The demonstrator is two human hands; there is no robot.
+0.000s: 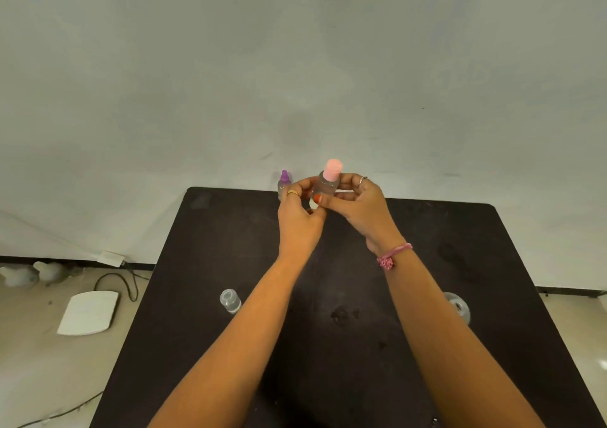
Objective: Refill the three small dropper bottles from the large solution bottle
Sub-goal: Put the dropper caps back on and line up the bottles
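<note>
- Nearest us, the dark table carried a small clear capless bottle toward its left edge and a clear round object at its right edge.
- We held the pink-capped bottle upright above the table's far edge.
- Our left hand and right hand both curled fingers round it.
- We noted a purple-capped dropper bottle standing just left of it, at the table's far edge.
</note>
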